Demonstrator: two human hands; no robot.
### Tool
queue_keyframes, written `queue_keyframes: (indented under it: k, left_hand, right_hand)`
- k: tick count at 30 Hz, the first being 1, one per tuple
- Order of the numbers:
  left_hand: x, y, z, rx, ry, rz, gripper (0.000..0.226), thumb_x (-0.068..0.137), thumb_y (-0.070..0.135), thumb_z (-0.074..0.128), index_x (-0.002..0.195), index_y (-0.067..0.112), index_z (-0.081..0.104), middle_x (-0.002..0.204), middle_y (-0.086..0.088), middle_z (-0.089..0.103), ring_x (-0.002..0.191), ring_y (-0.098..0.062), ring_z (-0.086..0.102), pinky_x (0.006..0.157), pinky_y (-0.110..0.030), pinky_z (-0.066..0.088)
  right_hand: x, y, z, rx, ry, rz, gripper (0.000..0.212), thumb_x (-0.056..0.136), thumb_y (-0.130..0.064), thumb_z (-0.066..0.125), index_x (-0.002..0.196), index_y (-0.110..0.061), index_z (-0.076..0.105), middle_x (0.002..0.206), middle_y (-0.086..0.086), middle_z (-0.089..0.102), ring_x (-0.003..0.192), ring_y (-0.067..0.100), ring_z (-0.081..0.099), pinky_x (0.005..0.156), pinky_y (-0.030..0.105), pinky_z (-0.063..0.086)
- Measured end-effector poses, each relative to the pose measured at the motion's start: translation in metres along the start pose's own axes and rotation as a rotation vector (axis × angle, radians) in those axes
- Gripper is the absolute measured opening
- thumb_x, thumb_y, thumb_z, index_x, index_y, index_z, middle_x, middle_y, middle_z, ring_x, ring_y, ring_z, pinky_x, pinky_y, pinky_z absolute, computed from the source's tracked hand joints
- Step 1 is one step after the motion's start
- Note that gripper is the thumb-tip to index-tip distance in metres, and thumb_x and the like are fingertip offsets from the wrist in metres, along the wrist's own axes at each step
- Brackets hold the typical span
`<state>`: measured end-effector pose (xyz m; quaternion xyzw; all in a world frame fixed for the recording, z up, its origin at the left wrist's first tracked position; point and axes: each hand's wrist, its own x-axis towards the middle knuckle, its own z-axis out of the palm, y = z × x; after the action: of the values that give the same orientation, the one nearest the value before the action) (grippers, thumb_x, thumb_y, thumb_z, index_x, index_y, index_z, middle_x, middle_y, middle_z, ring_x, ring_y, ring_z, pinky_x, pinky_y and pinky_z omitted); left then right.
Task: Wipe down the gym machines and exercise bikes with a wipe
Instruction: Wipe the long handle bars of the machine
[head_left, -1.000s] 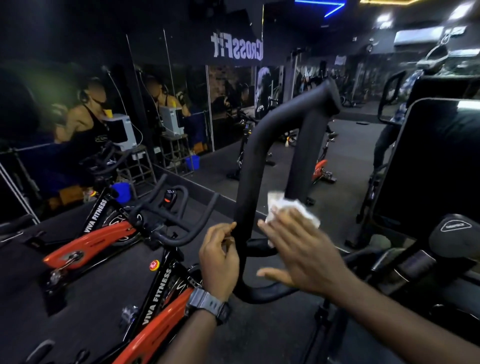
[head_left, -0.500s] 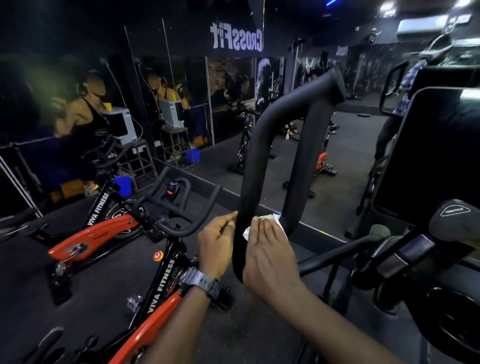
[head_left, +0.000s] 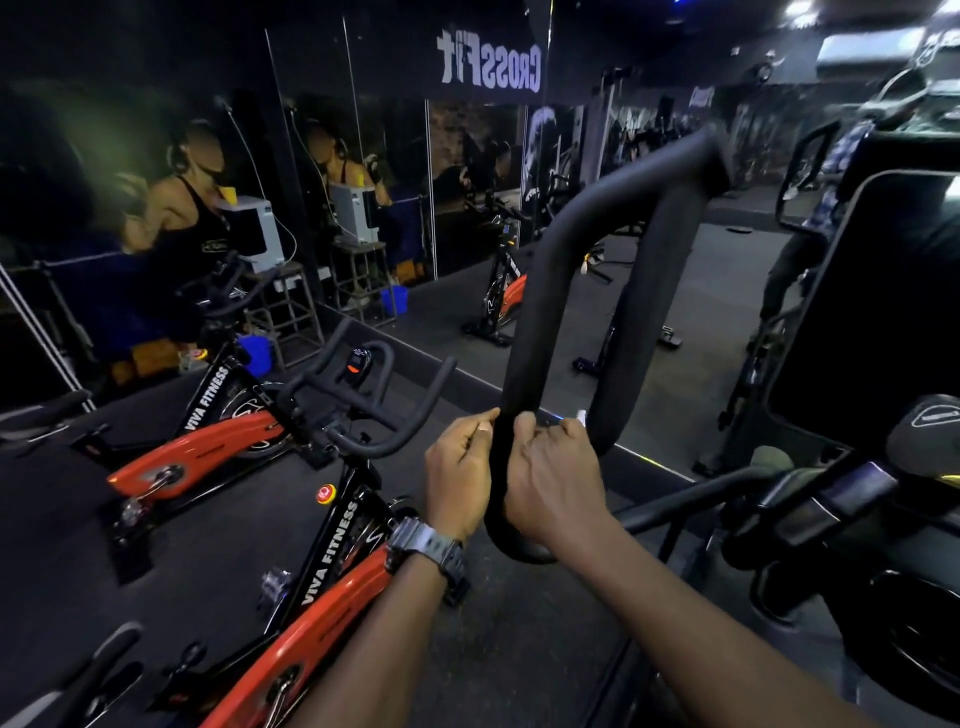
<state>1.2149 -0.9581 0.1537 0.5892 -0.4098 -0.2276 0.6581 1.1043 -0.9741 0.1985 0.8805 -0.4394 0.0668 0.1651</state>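
White wipe (head_left: 582, 415), barely showing, sits in the right hand (head_left: 553, 483), which is wrapped around the black padded looped handlebar (head_left: 540, 312) at centre frame. The bar's long axis rises up-right. Left hand (head_left: 457, 475) pinches alongside.

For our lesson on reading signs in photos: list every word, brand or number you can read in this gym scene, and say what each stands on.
"VIVA FITNESS": on the black frame of the near orange bike.
"VIVA FITNESS": on the frame of the far orange bike.
"CrossFit": mirror-reversed, on the wall sign seen in the mirror.
Small badge on the black seat at right: too blurred to read.
Bike console display: too small to read.
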Motion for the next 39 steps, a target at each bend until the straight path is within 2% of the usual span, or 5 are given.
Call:
queue_keyframes:
  k: [16,21,25,32,39]
  left_hand:
    - [0.004,-0.012,-0.002,-0.036,-0.042,0.038,0.033,0.087,0.036,0.052,0.110,0.028,0.075,0.112,0.010,0.073,0.111,-0.014,0.067,0.102,-0.049,0.049]
    - [0.004,-0.013,-0.001,-0.012,-0.052,0.055,0.037,0.087,0.039,0.051,0.114,0.026,0.073,0.113,0.013,0.071,0.112,-0.011,0.065,0.102,-0.048,0.049]
    - [0.004,-0.011,-0.003,0.009,-0.063,0.089,0.038,0.089,0.032,0.049,0.117,0.020,0.072,0.113,0.012,0.071,0.111,-0.010,0.065,0.101,-0.047,0.049]
    - [0.003,-0.007,-0.004,-0.050,-0.076,0.026,0.028,0.088,0.044,0.048,0.101,0.051,0.072,0.114,0.015,0.071,0.114,-0.012,0.064,0.104,-0.047,0.048]
    - [-0.006,0.004,-0.003,-0.172,-0.090,-0.047,0.059,0.089,0.069,0.036,0.116,0.030,0.071,0.120,0.008,0.071,0.115,-0.006,0.064,0.106,-0.037,0.047]
  right_hand:
    - [-0.016,-0.007,0.015,-0.165,-0.023,-0.044,0.037,0.095,-0.019,0.024,0.114,-0.002,0.050,0.112,0.028,0.055,0.111,0.041,0.048,0.107,0.053,0.027]
    - [0.007,0.003,0.006,-0.056,0.028,-0.062,0.024,0.092,-0.022,0.034,0.106,-0.010,0.050,0.095,0.010,0.061,0.086,0.028,0.058,0.086,0.043,0.035]
    - [-0.010,-0.016,0.006,-0.211,-0.063,-0.004,0.041,0.093,-0.017,0.017,0.108,-0.003,0.053,0.108,0.028,0.060,0.104,0.038,0.055,0.100,0.049,0.037]
    - [0.004,-0.002,0.008,-0.141,0.075,-0.051,0.023,0.092,-0.013,0.023,0.106,-0.009,0.042,0.093,0.012,0.058,0.086,0.029,0.056,0.083,0.041,0.035]
    - [-0.008,0.002,0.022,0.036,0.341,-0.092,0.028,0.082,-0.011,0.041,0.088,-0.012,0.068,0.078,0.006,0.069,0.076,0.021,0.068,0.080,0.028,0.050]
